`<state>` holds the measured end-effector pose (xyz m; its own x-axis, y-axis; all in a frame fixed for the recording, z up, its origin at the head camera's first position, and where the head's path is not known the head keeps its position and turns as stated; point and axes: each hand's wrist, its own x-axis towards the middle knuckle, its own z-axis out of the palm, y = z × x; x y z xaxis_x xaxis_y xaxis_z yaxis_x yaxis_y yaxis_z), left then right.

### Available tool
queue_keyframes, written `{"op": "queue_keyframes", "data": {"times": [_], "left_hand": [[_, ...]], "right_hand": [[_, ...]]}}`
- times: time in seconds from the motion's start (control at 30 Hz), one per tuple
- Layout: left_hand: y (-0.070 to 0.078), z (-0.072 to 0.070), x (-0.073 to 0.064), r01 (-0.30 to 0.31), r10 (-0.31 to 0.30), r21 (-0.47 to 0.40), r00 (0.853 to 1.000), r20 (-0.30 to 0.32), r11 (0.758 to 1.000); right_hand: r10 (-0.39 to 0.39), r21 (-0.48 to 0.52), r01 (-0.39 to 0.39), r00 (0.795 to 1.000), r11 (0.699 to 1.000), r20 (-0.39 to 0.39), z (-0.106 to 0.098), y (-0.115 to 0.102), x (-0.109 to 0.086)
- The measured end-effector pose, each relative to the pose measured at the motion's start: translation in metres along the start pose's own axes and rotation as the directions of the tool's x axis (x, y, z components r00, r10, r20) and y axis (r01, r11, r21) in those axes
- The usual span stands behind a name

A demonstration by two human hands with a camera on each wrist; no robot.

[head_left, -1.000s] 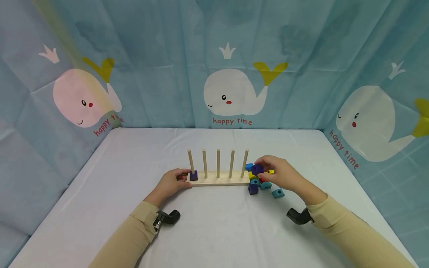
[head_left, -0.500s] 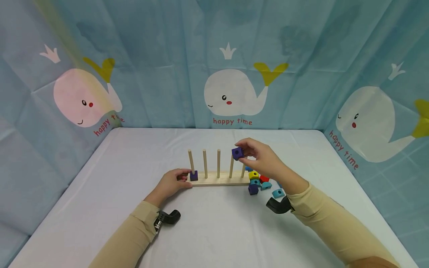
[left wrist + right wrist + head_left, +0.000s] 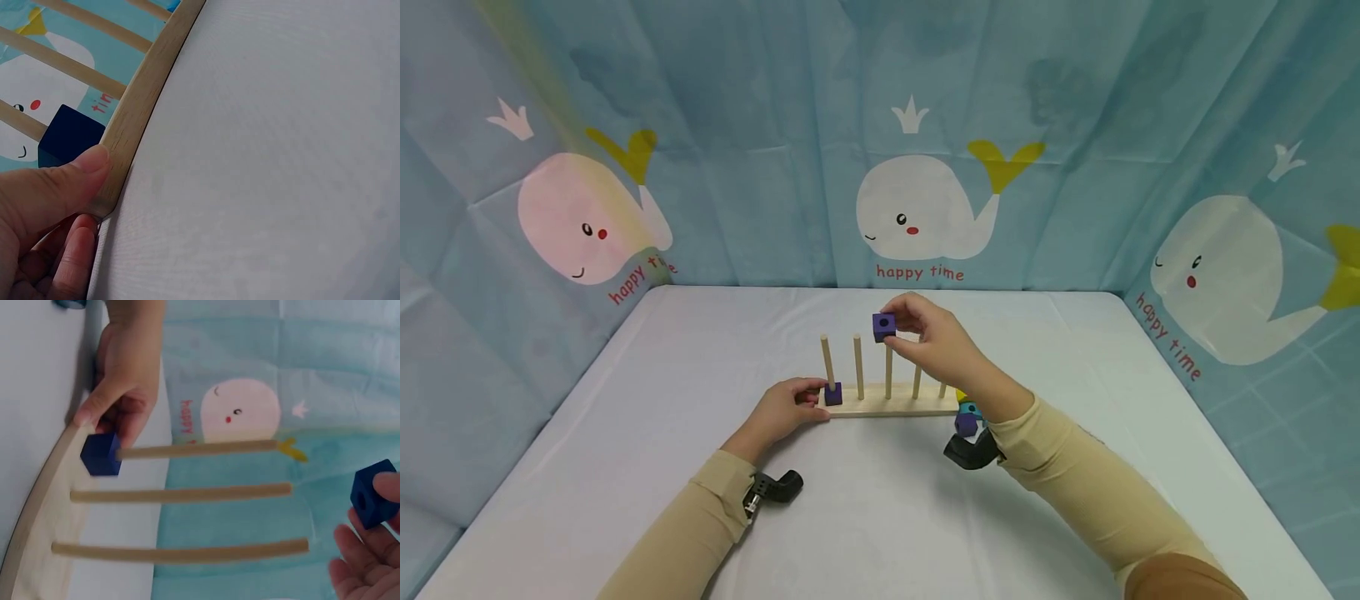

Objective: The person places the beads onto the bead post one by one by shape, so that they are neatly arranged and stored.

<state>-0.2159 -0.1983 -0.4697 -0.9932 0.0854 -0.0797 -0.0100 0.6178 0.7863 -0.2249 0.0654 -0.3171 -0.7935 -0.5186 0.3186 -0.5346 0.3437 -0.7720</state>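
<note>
A wooden peg board (image 3: 895, 402) with several upright pegs lies on the white table. One purple cube (image 3: 832, 394) sits at the bottom of its leftmost peg. My left hand (image 3: 786, 412) grips the board's left end, with the thumb (image 3: 90, 164) on its near edge in the left wrist view. My right hand (image 3: 936, 337) pinches a second purple cube (image 3: 883, 327) between thumb and fingers, level with the top of the middle peg. In the right wrist view this cube (image 3: 372, 494) is apart from the pegs and its hole shows.
At the board's right end lie a third purple cube (image 3: 966, 424), a teal block (image 3: 971, 409) and a yellow block (image 3: 962, 396), partly behind my right forearm. A blue curtain (image 3: 760, 208) with printed whales hangs behind the table (image 3: 865, 517).
My right hand has lifted the purple cube from the pile on the right and carried it leftward above the pegs. The left hand stays on the board's end.
</note>
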Motion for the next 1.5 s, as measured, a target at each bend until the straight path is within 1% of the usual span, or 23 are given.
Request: {"op": "queue_keyframes", "data": {"times": [0.13, 0.2, 0.37, 0.47, 0.6, 0.73, 0.97, 1.1, 1.27, 1.37, 1.5], "left_hand": [[0.002, -0.001, -0.001, 0.007, -0.007, -0.007, 1.0, 0.002, 1.0], [0.002, -0.001, 0.0, 0.006, -0.006, -0.006, 1.0, 0.001, 1.0], [0.001, 0.0, 0.0, -0.002, 0.002, -0.005, 1.0, 0.003, 1.0], [0.0, 0.0, 0.001, 0.003, -0.003, -0.009, 1.0, 0.004, 1.0], [0.0, 0.0, 0.001, -0.002, 0.002, 0.001, 1.0, 0.003, 1.0], [0.0, 0.0, 0.0, -0.007, 0.007, 0.01, 1.0, -0.002, 1.0], [0.0, 0.0, 0.0, -0.007, 0.007, 0.016, 1.0, 0.004, 1.0], [-0.001, 0.0, 0.0, -0.01, 0.01, 0.012, 1.0, 0.002, 1.0], [0.0, 0.0, 0.0, -0.014, 0.014, 0.003, 1.0, -0.002, 1.0], [0.0, 0.0, 0.0, -0.016, 0.016, -0.002, 1.0, 0.001, 1.0], [0.0, 0.0, -0.001, -0.016, 0.016, -0.002, 1.0, -0.001, 1.0]], "right_hand": [[0.002, -0.009, -0.003, 0.999, 1.0, -0.037, 0.012, -0.001, 0.01], [0.01, -0.002, -0.01, 0.999, 1.0, -0.039, 0.019, 0.001, 0.013], [0.032, 0.046, -0.03, 0.999, 0.998, -0.037, 0.034, 0.003, 0.018], [0.045, 0.09, -0.04, 0.998, 0.995, -0.05, 0.04, 0.005, 0.02], [0.098, 0.149, -0.088, 0.993, 0.985, -0.059, 0.047, 0.009, 0.02], [0.15, 0.184, -0.138, 0.987, 0.973, -0.052, 0.05, 0.009, 0.02], [0.197, 0.196, -0.185, 0.979, 0.963, -0.048, 0.044, -0.02, 0.01], [0.224, 0.207, -0.21, 0.973, 0.956, -0.049, 0.044, -0.024, 0.008], [0.231, 0.212, -0.217, 0.972, 0.953, -0.044, 0.045, -0.021, 0.008], [0.231, 0.247, -0.211, 0.971, 0.946, -0.054, 0.046, -0.016, 0.009], [0.251, 0.311, -0.215, 0.965, 0.926, -0.081, 0.053, 0.002, 0.013]]}}
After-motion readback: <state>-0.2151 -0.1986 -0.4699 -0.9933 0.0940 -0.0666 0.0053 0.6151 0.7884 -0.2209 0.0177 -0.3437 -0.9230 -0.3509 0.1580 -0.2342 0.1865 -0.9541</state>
